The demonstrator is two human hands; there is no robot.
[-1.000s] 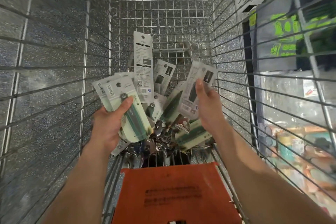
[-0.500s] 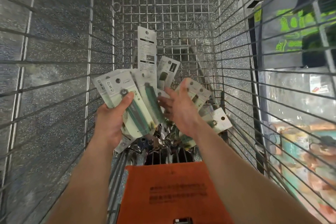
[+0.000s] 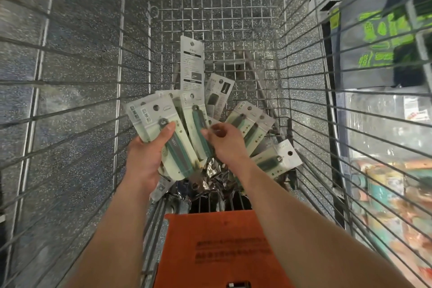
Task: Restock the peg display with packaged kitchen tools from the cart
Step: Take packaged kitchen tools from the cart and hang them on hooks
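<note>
Both hands are inside a wire shopping cart (image 3: 217,2). My left hand (image 3: 145,159) grips a fanned stack of pale green carded kitchen tools (image 3: 154,112), thumb pressed on the top card. My right hand (image 3: 226,145) is curled beside it, fingertips pinching another carded tool with a green handle (image 3: 194,110) that lies against the stack. Loose packaged tools stay in the cart: two overlapping ones (image 3: 245,117) behind my right hand, one lying flat (image 3: 275,159) to the right, and a tall white card (image 3: 191,63) standing upright.
An orange plastic seat flap (image 3: 222,241) covers the near end of the cart. Shiny metal tool heads (image 3: 210,177) lie under the cards. Store shelving with green-printed dark packages (image 3: 378,37) and colourful goods (image 3: 385,182) stands right of the cart. Speckled floor shows through the wires.
My right hand let go of the card it held a second ago, moved left and closed its fingers on a card next to the left-hand stack. The left hand kept its hold.
</note>
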